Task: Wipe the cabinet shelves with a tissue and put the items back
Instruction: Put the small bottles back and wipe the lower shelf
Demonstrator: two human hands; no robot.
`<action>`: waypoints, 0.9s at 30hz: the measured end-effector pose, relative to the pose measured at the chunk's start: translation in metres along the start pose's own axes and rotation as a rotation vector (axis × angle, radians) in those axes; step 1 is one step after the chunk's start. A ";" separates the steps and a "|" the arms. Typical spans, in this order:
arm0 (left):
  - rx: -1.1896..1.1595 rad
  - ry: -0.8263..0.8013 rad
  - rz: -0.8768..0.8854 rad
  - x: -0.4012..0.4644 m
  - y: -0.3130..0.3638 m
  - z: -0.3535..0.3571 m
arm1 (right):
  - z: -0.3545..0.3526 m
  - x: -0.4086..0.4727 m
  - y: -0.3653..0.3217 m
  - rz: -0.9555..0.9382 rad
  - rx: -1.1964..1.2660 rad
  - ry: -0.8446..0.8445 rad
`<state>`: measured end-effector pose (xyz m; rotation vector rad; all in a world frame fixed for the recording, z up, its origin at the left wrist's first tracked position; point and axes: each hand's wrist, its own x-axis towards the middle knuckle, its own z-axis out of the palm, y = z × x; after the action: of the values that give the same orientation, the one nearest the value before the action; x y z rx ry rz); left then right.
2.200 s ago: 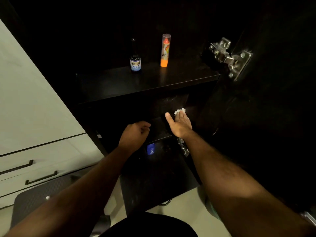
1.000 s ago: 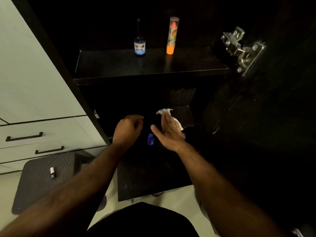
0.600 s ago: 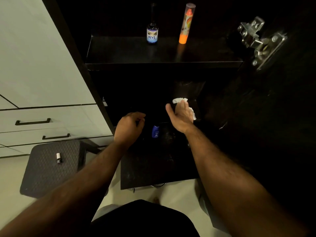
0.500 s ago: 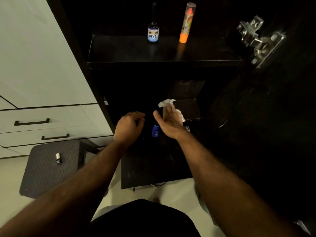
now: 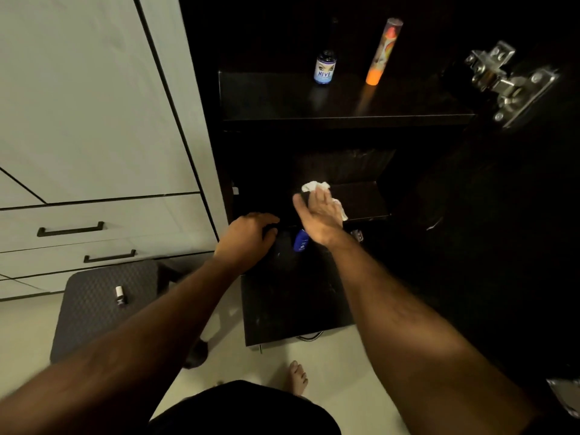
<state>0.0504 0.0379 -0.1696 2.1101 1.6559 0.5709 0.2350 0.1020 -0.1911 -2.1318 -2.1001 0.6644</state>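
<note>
My right hand (image 5: pixel 320 215) presses a crumpled white tissue (image 5: pixel 314 186) flat against the dark middle shelf (image 5: pixel 361 199) of the open black cabinet. My left hand (image 5: pixel 248 238) curls over the front edge of that shelf at the left; it is too dark to tell whether it holds anything. A small blue bottle (image 5: pixel 300 241) stands between the two hands, lower down. On the upper shelf (image 5: pixel 282 98) stand a dark bottle with a blue label (image 5: pixel 324 69) and a tall orange tube (image 5: pixel 381 51).
The black cabinet door stands open at the right with a metal hinge (image 5: pixel 508 83). White drawers with black handles (image 5: pixel 70 229) are at the left. A small bottle (image 5: pixel 120 296) lies on a dark stool (image 5: pixel 103 302). The bottom shelf (image 5: pixel 292 302) juts out over the pale floor.
My right hand swept the tissue back and forth over the middle shelf, ending toward the left. My left hand stayed on the shelf edge. The view tilted down and left.
</note>
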 end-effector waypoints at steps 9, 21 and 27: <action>0.014 -0.083 0.016 -0.013 -0.010 -0.012 | -0.015 -0.022 0.033 0.042 -0.039 -0.082; 0.003 -0.001 -0.001 -0.024 -0.001 -0.008 | 0.003 -0.020 -0.001 -0.215 0.026 -0.183; -0.008 0.020 -0.070 -0.028 0.003 0.001 | -0.022 -0.006 0.054 -0.048 -0.029 -0.073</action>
<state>0.0474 0.0103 -0.1711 2.0387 1.7279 0.5768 0.2938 0.0983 -0.1887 -2.0953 -2.2034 0.7222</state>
